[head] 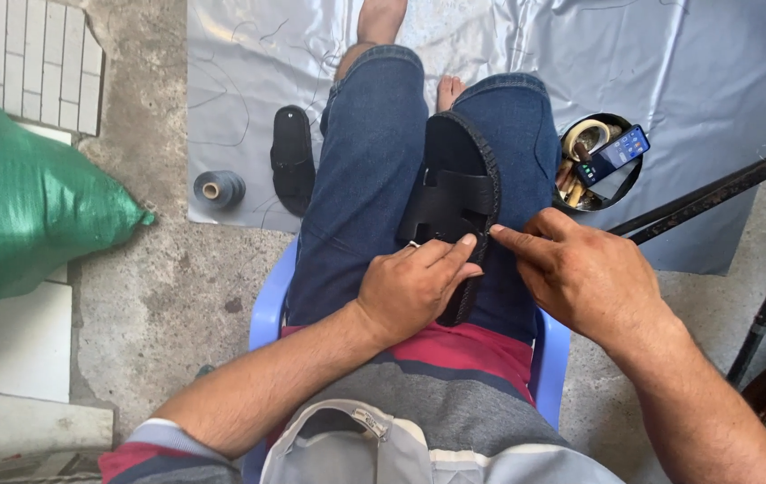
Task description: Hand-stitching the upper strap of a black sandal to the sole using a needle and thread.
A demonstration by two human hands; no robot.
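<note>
A black sandal [451, 193] with a wide smooth strap and a ropy stitched rim lies on the person's lap, on blue jeans; the left hand [414, 289] presses down on its heel end with fingers together, and the right hand [580, 273] pinches its right edge with fingertips closed. A second black sandal [292, 161] and a round grey thread spool [219, 189] lie at the near-left edge of a shiny grey plastic sheet [688, 63] spread on rough concrete floor [168, 287]. A round tin [627, 179] with a phone [612, 154] sits on the sheet to the right, and a bumpy green sack [24, 206] rests far left.

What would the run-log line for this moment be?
left hand pressing black sandal on lap | right hand fingers at its edge | thread spool on floor
</note>
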